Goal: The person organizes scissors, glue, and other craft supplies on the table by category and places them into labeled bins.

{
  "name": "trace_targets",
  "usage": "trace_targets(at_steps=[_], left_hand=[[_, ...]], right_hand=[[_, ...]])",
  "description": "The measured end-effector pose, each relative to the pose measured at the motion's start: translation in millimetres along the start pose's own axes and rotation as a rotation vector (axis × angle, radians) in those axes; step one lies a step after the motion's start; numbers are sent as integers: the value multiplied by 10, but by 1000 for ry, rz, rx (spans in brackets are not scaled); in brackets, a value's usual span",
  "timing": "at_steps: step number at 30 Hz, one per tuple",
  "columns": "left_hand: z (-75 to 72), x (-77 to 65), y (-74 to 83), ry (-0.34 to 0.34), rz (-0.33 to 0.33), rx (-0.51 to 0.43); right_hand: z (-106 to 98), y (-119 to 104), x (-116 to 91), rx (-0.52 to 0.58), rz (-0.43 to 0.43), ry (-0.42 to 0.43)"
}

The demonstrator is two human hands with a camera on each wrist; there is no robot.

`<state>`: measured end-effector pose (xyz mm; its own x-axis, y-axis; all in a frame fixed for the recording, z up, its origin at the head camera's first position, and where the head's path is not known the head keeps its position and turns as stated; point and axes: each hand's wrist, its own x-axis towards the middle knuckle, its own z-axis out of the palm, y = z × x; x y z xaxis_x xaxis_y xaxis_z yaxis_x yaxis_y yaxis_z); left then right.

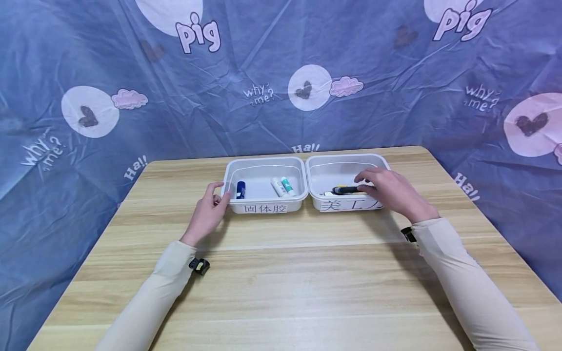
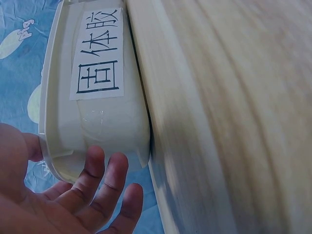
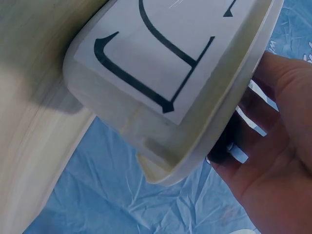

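Note:
Two white plastic boxes stand side by side at the back of the table. At the near left corner of the left box [image 1: 265, 201], my left hand [image 1: 208, 212] holds the rim with thumb and index finger; its other fingers spread loosely outside the wall in the left wrist view. My right hand [image 1: 391, 191] reaches over the front rim of the right box [image 1: 312, 176]. Its fingers pinch a slim black utility knife [image 1: 346, 189], low inside the box. In the right wrist view, the box wall and fingers mostly hide the dark knife [image 3: 225, 141].
In the left box lie a blue glue stick [image 1: 241, 189], a white one [image 1: 278, 187] and a green-and-white one [image 1: 287, 186]. Paper labels with Chinese characters front both boxes, including the left label [image 2: 99, 53]. A blue printed cloth [image 1: 272, 122] hangs behind the wooden table [image 1: 281, 282].

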<state>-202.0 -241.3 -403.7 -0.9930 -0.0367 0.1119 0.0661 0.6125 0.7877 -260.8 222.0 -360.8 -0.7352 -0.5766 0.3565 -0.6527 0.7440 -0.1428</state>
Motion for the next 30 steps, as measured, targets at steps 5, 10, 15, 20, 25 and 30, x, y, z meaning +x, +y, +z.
trace_targets(at_steps=[5,10,15,20,25,30], left_hand=[[-2,8,8,-3,-3,5],[15,6,14,-3,-3,6],[9,1,32,-5,1,1],[1,-5,45,-10,12,16],[-10,-10,66,-2,5,68],[-97,-103,93,30,0,170]], right_hand=[[-16,6,-14,-1,16,-1],[-27,3,-26,-4,9,3],[-27,-19,-31,1,6,8],[-45,-68,-55,9,29,8],[-79,-161,-156,-12,77,21],[-190,-271,-269,-36,182,33]])
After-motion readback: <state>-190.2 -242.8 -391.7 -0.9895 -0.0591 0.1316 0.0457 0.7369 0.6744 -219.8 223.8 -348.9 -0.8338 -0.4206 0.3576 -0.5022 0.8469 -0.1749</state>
